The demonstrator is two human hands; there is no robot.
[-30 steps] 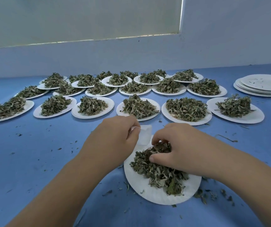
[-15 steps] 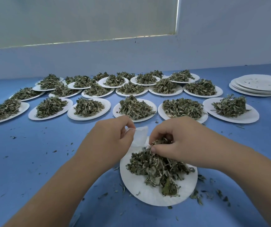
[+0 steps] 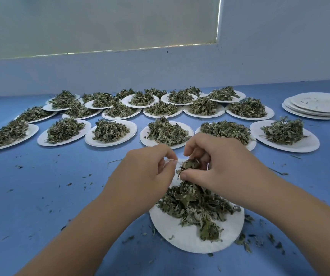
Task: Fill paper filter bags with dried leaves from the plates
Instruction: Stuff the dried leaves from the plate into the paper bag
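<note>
A white paper plate (image 3: 188,239) lies close in front of me with a pile of dried green leaves (image 3: 195,204) on it. My left hand (image 3: 144,176) pinches the top edge of a white paper filter bag (image 3: 169,163), most of which is hidden behind that hand. My right hand (image 3: 218,166) holds a pinch of dried leaves (image 3: 189,166) between thumb and fingers, lifted above the pile and right beside the bag's mouth.
Several white plates heaped with dried leaves (image 3: 168,131) stand in rows across the blue table (image 3: 40,196) behind my hands. A stack of bare plates (image 3: 317,105) sits at the far right. Leaf crumbs (image 3: 259,240) are scattered around the near plate. A pale wall rises behind.
My right hand has risen from the pile with a pinch of leaves and moved up toward the bag. My left hand has lifted the bag slightly.
</note>
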